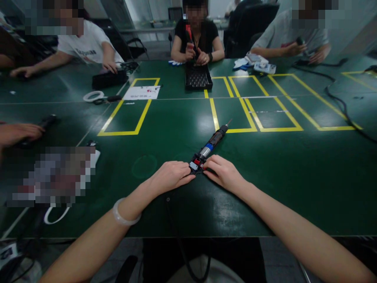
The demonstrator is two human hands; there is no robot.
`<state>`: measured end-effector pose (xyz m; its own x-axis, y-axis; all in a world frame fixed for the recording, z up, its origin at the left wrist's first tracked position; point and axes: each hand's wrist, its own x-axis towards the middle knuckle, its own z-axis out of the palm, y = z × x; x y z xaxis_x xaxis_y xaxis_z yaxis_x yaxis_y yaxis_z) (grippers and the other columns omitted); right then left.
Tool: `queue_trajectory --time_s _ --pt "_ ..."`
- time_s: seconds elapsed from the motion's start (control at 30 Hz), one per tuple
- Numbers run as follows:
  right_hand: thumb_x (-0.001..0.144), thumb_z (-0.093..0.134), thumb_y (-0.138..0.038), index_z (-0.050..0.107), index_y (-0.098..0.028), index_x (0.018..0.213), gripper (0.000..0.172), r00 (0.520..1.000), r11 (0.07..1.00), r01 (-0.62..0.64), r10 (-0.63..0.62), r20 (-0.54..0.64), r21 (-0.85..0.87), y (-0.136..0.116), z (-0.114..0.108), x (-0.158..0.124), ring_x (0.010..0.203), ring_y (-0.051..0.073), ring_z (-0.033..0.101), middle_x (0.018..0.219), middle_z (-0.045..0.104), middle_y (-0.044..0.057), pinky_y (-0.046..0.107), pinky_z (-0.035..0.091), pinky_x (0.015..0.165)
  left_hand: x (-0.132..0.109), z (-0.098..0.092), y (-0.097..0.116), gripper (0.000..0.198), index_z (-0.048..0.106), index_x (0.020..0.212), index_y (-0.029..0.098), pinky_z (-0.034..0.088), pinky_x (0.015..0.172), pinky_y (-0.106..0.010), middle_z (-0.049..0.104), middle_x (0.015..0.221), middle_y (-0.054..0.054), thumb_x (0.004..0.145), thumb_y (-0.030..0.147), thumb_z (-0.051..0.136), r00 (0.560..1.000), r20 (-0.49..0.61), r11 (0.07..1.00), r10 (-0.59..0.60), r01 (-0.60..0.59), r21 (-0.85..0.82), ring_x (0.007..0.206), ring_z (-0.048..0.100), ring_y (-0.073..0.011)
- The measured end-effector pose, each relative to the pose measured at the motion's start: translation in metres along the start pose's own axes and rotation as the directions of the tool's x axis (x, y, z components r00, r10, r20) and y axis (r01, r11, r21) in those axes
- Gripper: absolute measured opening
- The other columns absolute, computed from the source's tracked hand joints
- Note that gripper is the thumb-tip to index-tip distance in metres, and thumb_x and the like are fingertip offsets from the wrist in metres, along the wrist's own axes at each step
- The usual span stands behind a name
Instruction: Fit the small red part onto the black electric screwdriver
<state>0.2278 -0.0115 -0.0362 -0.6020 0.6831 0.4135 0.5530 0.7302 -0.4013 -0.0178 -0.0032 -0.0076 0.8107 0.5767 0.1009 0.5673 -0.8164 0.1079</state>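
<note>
With left hand [176, 173], holds near end of long thin black tool with silver metal tube and blue band [207, 148], flat on shiny green table [288, 169]. Might roll if squeezed unevenly. Might lose small red part [197, 161] if tugged. With right hand [224, 173], touches same end, fingertips close together; cannot tell if pinching. Hard to see past fingertips. Farther off: round white loop [85, 97], white paper sheet [142, 93], black box-shaped tray [198, 86], long black cable [338, 101].

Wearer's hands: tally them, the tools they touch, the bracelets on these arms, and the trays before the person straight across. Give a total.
Left hand and right hand: 2
Tool: 1
Bracelet: 1
Tray: 1
Total: 5
</note>
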Motion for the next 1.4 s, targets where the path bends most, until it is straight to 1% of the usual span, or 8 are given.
queue_trajectory --time_s 0.27,0.4,0.47,0.57,0.67,0.9,1.1,1.4 --pt "0.1 0.05 -0.023 0.064 -0.018 0.094 0.016 0.996 0.998 0.052 -0.053 -0.075 -0.019 -0.001 0.003 0.006 0.086 0.019 0.061 0.093 0.064 0.008 0.03 0.052 0.074 -0.001 -0.003 -0.001 0.042 0.065 0.081 0.016 0.041 0.068 -0.029 0.066 0.082 -0.005 0.102 0.041 0.039 0.998 0.061 0.999 -0.025 0.023 0.04 0.074 0.061 -0.0164" --pt "0.1 0.05 -0.021 0.063 -0.018 0.096 0.014 0.994 0.999 0.044 -0.043 -0.1 0.006 -0.003 0.005 0.007 0.086 0.019 0.062 0.094 0.065 0.008 0.029 0.052 0.075 0.0 -0.01 0.01 0.043 0.067 0.086 0.017 0.04 0.063 -0.028 0.069 0.086 -0.005 0.102 0.042 0.037 0.977 0.117 0.982 -0.18 0.171 0.081 0.079 0.064 -0.0179" --pt "0.1 0.05 -0.02 0.064 -0.018 0.097 0.014 0.994 0.999 0.041 -0.04 -0.107 0.007 -0.003 0.005 0.006 0.086 0.018 0.062 0.095 0.066 0.008 0.028 0.051 0.074 0.003 -0.013 0.019 0.048 0.068 0.087 0.017 0.039 0.06 -0.027 0.071 0.088 -0.007 0.101 0.05 0.036 0.941 0.131 0.947 -0.313 0.299 0.118 0.079 0.067 -0.0202" --pt "0.1 0.05 -0.019 0.064 -0.017 0.097 0.015 0.994 0.999 0.037 -0.038 -0.1 -0.011 -0.004 0.006 0.006 0.084 0.018 0.062 0.093 0.065 0.008 0.028 0.051 0.072 0.011 -0.016 0.032 0.062 0.07 0.086 0.017 0.042 0.059 -0.029 0.073 0.087 -0.01 0.096 0.065 0.033 0.854 0.139 0.861 -0.502 0.477 0.179 0.079 0.069 -0.0267" --pt "0.1 0.049 -0.02 0.065 -0.018 0.094 0.017 0.996 0.999 0.032 -0.034 -0.082 -0.031 -0.004 0.006 0.009 0.084 0.019 0.06 0.09 0.064 0.007 0.028 0.05 0.072 0.018 -0.018 0.04 0.069 0.071 0.083 0.015 0.045 0.061 -0.033 0.073 0.083 -0.013 0.093 0.071 0.032 0.784 0.158 0.794 -0.6 0.561 0.232 0.079 0.07 -0.0321" --pt "0.098 0.053 -0.021 0.068 -0.019 0.09 0.017 0.996 0.998 0.037 -0.041 -0.081 -0.057 0.004 0.006 0.016 0.096 0.022 0.057 0.105 0.063 0.01 0.033 0.05 0.082 0.02 -0.024 0.035 0.063 0.072 0.087 0.017 0.047 0.062 -0.034 0.073 0.085 -0.013 0.096 0.064 0.033 0.76 0.178 0.775 -0.625 0.576 0.261 0.082 0.071 -0.0339" --pt "0.097 0.054 -0.018 0.069 -0.02 0.095 0.015 0.996 1.0 0.006 -0.005 -0.084 0.014 0.009 0.015 0.016 0.095 0.02 0.058 0.104 0.061 0.009 0.029 0.05 0.079 0.018 -0.025 0.032 0.066 0.071 0.089 0.014 0.046 0.059 -0.036 0.072 0.084 -0.015 0.095 0.067 0.033 0.741 0.102 0.727 -0.664 0.608 0.319 0.077 0.07 -0.0348" --pt "0.094 0.057 -0.016 0.065 -0.018 0.097 0.009 0.999 0.999 0.035 -0.036 -0.036 -0.025 0.01 0.017 0.016 0.099 0.021 0.058 0.107 0.061 0.01 0.032 0.051 0.084 0.021 -0.027 0.028 0.062 0.071 0.09 0.013 0.047 0.061 -0.034 0.072 0.084 -0.015 0.095 0.065 0.037 0.744 0.157 0.748 -0.649 0.586 0.313 0.08 0.07 -0.0349"
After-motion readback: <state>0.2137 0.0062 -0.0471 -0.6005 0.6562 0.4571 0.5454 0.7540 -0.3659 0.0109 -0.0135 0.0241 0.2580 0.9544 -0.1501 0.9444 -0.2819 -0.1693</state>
